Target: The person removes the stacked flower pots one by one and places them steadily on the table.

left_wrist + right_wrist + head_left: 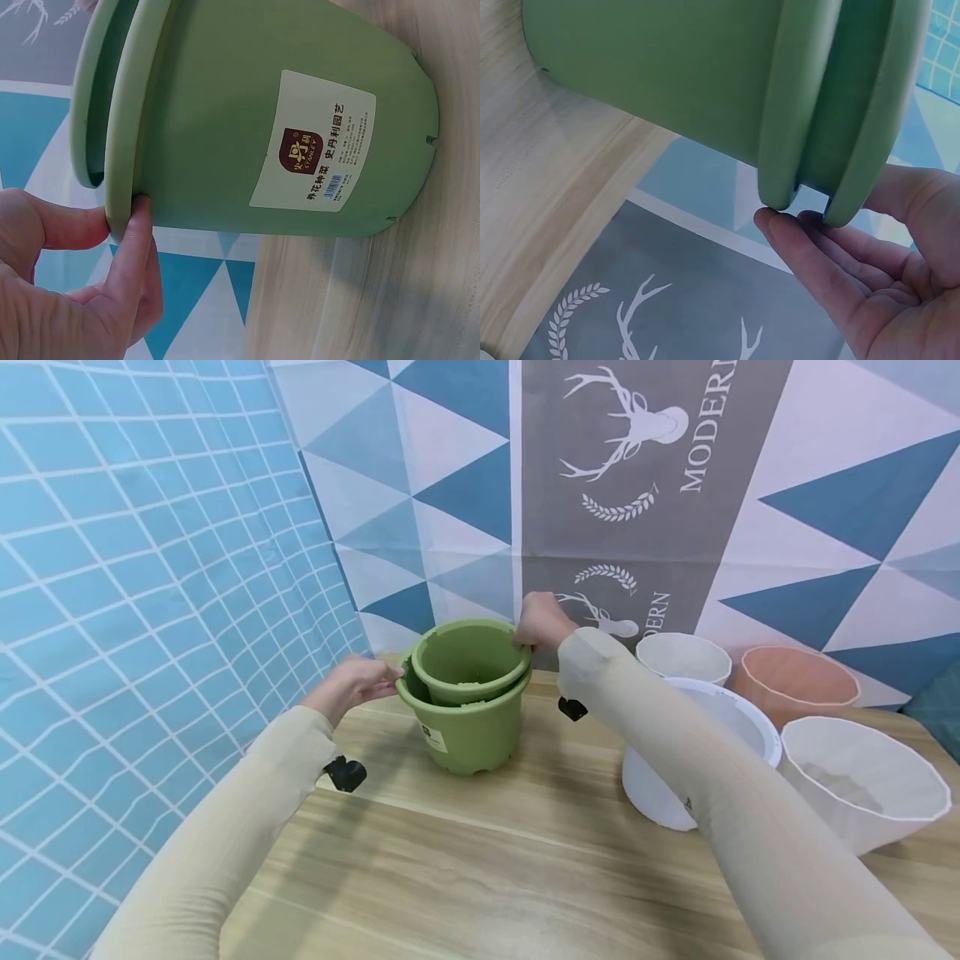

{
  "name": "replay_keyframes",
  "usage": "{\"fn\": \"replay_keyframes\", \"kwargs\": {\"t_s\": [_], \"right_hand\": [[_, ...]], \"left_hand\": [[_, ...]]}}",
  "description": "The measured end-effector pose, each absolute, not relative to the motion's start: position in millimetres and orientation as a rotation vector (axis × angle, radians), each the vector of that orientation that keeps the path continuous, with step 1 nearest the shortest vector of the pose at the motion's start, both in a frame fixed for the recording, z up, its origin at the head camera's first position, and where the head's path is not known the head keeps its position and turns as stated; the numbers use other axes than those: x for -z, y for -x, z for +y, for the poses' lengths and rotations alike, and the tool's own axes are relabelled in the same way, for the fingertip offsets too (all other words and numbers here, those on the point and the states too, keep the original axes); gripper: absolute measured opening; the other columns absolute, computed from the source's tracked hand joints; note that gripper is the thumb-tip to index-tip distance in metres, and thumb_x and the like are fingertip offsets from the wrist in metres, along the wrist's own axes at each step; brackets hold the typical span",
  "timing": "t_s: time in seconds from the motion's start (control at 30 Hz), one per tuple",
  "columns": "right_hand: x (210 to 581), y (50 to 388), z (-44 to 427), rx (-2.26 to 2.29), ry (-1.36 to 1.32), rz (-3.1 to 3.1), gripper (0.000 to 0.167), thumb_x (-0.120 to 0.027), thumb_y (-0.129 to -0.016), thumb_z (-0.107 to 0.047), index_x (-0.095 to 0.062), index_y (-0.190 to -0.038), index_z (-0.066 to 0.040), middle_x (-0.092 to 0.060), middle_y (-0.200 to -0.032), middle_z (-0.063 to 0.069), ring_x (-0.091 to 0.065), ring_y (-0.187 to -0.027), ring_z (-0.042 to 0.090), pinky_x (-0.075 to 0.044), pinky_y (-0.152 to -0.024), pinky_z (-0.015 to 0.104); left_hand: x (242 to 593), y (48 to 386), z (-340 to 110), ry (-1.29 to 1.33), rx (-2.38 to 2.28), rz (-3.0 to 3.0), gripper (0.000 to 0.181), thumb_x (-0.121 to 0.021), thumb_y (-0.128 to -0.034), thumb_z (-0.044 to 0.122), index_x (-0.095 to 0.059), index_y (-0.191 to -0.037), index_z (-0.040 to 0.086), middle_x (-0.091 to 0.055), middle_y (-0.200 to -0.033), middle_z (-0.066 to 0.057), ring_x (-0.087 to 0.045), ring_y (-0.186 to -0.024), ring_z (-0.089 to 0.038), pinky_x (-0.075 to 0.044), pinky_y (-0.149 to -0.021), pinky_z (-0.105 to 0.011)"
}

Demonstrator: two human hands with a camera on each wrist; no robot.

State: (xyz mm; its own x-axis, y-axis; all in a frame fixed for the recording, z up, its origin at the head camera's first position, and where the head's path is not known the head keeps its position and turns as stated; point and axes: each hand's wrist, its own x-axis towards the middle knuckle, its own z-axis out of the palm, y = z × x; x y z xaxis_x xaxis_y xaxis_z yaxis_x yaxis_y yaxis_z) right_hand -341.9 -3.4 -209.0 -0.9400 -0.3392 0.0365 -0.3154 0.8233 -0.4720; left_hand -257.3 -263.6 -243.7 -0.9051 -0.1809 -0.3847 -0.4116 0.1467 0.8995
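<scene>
A large green flowerpot (480, 735) stands upright on the table, with a white label (315, 142) on its side. Inside it sits a smaller green flowerpot (457, 652), slightly raised, its rim above the outer one. My left hand (360, 681) pinches the outer pot's rim at the left between thumb and fingers. On the far right side, my right hand (546, 622) holds the inner pot's rim. In the right wrist view, that hand's thumb is partly hidden behind the inner rim, while its fingertips (769, 217) touch the outer rim from below.
To the right, on the wood-grain table (450, 860), stand a white round pot (652, 777), a terracotta-coloured pot (798, 677) and two whitish faceted pots, one (862, 785) nearer. A blue tiled-pattern wall (150, 568) rises at the left; a patterned backdrop (465, 485) lies behind.
</scene>
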Motion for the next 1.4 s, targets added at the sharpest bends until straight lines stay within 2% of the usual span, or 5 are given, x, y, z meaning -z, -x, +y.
{"fn": "replay_keyframes", "kwargs": {"t_s": [0.23, 0.47, 0.7, 0.87, 1.4], "right_hand": [[202, 343, 0, 0.778, 0.446, 2.934, 0.019, -0.064, -0.069, 0.001, -0.050, -0.059, -0.009, -0.057, -0.053, 0.004, -0.060, -0.043, 0.012, -0.059, -0.047, 0.021], [199, 342, 3, 0.791, 0.386, 2.928, 0.006, -0.068, -0.071, 0.000, -0.064, -0.075, 0.000, -0.059, -0.056, 0.002, -0.056, -0.044, 0.010, -0.058, -0.048, 0.018], [198, 338, 8, 0.860, 0.349, 2.895, 0.017, -0.071, -0.072, 0.000, -0.067, -0.088, 0.004, -0.060, -0.066, 0.004, -0.061, -0.057, 0.014, -0.058, -0.052, 0.017], [196, 338, 14, 0.881, 0.337, 2.856, 0.026, -0.073, -0.072, -0.002, -0.067, -0.097, 0.005, -0.064, -0.075, 0.006, -0.068, -0.072, 0.020, -0.060, -0.056, 0.017], [192, 343, 31, 0.890, 0.326, 2.602, 0.020, -0.068, -0.087, -0.012, -0.069, -0.103, 0.000, -0.062, -0.071, -0.003, -0.054, -0.058, 0.006, -0.052, -0.055, 0.011]], "left_hand": [[244, 259, -260, 0.587, -1.824, 2.259, 0.051, -0.050, -0.0928, -0.005, -0.035, -0.142, -0.008, -0.056, -0.113, -0.010, -0.063, -0.066, -0.004, -0.060, -0.086, -0.014], [245, 260, -262, 0.585, -1.848, 2.251, 0.048, -0.050, -0.0931, -0.005, -0.037, -0.139, -0.010, -0.059, -0.082, -0.001, -0.063, -0.064, -0.005, -0.061, -0.077, -0.012], [248, 260, -261, 0.613, -1.850, 2.257, 0.051, -0.051, -0.0927, -0.004, -0.035, -0.141, -0.010, -0.053, -0.099, -0.007, -0.063, -0.063, -0.004, -0.060, -0.078, -0.011], [248, 258, -261, 0.613, -1.853, 2.255, 0.052, -0.051, -0.0934, -0.003, -0.032, -0.141, -0.011, -0.056, -0.085, -0.004, -0.062, -0.060, -0.004, -0.061, -0.074, -0.010], [243, 256, -261, 0.607, -1.892, 2.209, 0.054, -0.051, -0.0934, -0.004, -0.030, -0.143, -0.011, -0.060, -0.070, -0.001, -0.063, -0.061, -0.006, -0.061, -0.076, -0.012]]}}
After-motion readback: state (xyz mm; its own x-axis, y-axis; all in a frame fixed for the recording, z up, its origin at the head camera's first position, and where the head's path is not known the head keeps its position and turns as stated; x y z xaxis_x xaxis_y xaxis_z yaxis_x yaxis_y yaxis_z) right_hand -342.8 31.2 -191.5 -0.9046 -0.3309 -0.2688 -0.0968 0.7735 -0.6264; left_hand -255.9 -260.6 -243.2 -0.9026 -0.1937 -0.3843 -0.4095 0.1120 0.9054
